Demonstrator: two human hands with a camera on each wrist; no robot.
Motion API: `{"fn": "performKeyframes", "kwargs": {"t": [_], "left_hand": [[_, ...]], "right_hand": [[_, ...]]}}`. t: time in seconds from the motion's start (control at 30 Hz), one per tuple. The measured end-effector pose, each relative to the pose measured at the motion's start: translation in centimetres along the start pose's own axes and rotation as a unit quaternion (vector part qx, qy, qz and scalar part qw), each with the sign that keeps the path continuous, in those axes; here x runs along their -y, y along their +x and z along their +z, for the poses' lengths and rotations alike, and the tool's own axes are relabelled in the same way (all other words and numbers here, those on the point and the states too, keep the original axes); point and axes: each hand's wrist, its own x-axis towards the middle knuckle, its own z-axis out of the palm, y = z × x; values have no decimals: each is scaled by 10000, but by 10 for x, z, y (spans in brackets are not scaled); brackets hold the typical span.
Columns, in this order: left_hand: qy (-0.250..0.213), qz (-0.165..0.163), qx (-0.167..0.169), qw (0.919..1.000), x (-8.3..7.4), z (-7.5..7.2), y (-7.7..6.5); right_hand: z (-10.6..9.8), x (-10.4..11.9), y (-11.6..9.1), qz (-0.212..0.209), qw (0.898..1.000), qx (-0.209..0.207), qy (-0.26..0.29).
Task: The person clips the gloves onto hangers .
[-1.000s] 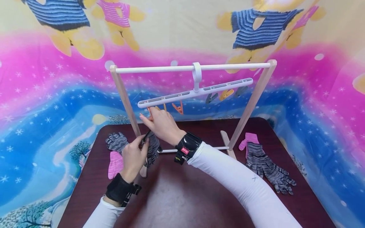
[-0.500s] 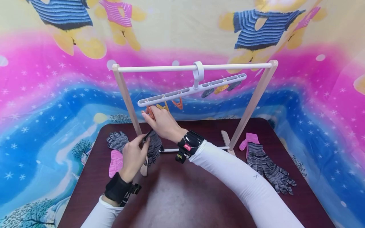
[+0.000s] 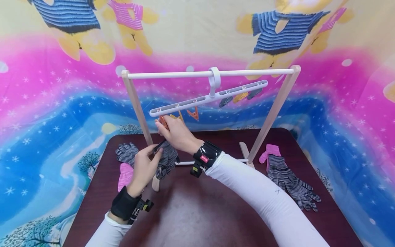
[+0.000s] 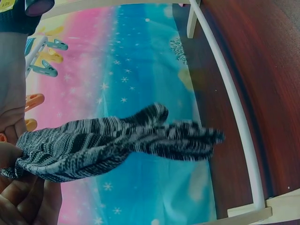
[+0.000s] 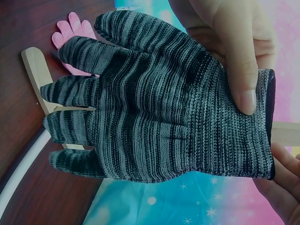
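Note:
In the head view my left hand (image 3: 145, 169) pinches the cuff of a grey-and-black striped knit glove (image 3: 168, 159), whose fingers hang down. The right wrist view shows this glove (image 5: 145, 103) spread flat, my left thumb (image 5: 241, 79) lying over its cuff. Just above, my right hand (image 3: 179, 134) grips an orange clothespin (image 3: 163, 122) at the left end of a white hanger (image 3: 182, 105). The glove's cuff is below the clothespin, apart from it. Inside my right hand, the fingers' hold on the clothespin is partly hidden.
The hanger tilts down leftward from the white rod (image 3: 172, 74) of a wooden stand (image 3: 271, 116). Other clips, including a yellow one (image 3: 240, 97) and an orange one (image 3: 193, 113), hang from it. Pink (image 3: 125, 176) and striped gloves (image 3: 290, 181) lie on both sides of the dark table (image 3: 197, 212).
The hanger's right end has swung slightly up and left. My right hand has shifted a little right, still on the clothespin. The striped glove has turned and shows broader below my left hand.

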Motion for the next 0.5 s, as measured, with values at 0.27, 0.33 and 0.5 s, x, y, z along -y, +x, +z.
{"fn": "performKeyframes", "kwargs": {"t": [0.27,0.33,0.5], "left_hand": [[-41,180,108,9998,0,-4,2],[-33,229,144,9996,0,-4,2],[-25,218,313,9993,-2,-6,3]], "right_hand": [[0,-1,1,-21,9999,64,109],[-1,-1,0,-55,9999,71,123],[-1,-4,-1,-40,9996,74,282]]}}
